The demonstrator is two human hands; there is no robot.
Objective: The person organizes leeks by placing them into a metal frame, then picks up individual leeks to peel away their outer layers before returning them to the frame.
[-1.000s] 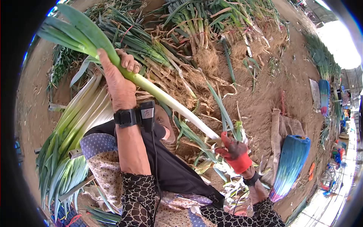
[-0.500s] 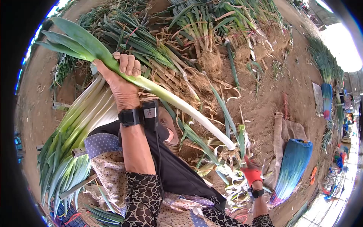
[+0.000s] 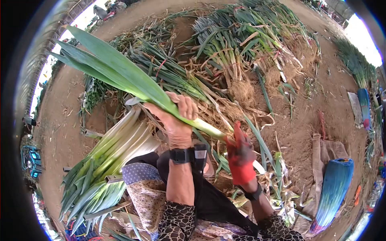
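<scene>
My bare left hand [image 3: 179,116] is wrapped around a leek [image 3: 207,128] where its green leaves meet the pale stem. The broad leaves fan out to the upper left. My right hand [image 3: 241,154], in a red glove with a dark, soiled part, closes on the lower stem and hides much of it. A white piece, perhaps the stem's end, shows past the glove. Left of my knees, a row of long white-stemmed leeks [image 3: 116,144] lies on a metal frame [image 3: 116,178], leaves hanging down.
Untrimmed, rooted leek bundles [image 3: 229,52] lie ahead on the bare soil. A blue-wrapped bundle [image 3: 333,188] rests at the right beside brown sacking [image 3: 321,150]. Peeled leaf scraps [image 3: 281,197] litter the ground near my right arm. A blue vehicle [image 3: 31,160] stands far left.
My right hand has come up from the scraps onto the leek's stem. My left hand and the leek have shifted right and slightly down in view. The view has also moved.
</scene>
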